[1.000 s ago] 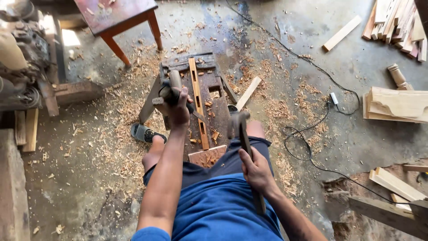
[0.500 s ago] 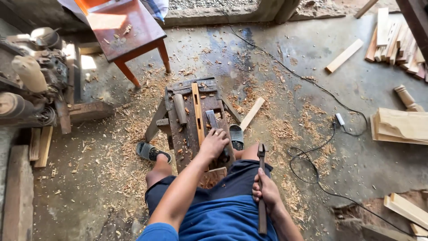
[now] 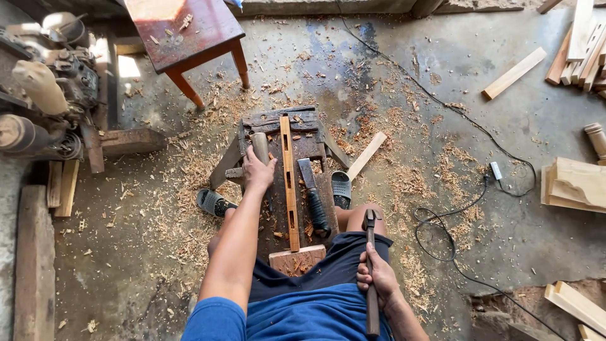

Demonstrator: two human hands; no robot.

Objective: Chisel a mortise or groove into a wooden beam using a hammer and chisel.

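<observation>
I see the narrow wooden slat (image 3: 290, 183) with its cut slots lying lengthwise along the low dark workbench (image 3: 312, 145), its near end by a pale block (image 3: 297, 259) at the bench edge. The left hand (image 3: 257, 170) is stretched out beside the slat's far end, fingers wrapped around a rounded, pale tool handle (image 3: 260, 145) standing on the bench. The right hand (image 3: 377, 276) rests near the lap, clenched on the shaft of a hammer (image 3: 371, 252), its head pointing away towards the bench. A hatchet-like blade with a black grip (image 3: 314, 196) lies just right of the slat, untouched.

My reading is that the step in hand is picking up a chisel to go with the hammer; next would call for setting its edge in a slot and steadying the slat.

The lower part of that handle is hidden by the fingers, so I cannot confirm what tool it is. A sandalled foot (image 3: 213, 202) shows left of the bench, shavings all round.
</observation>
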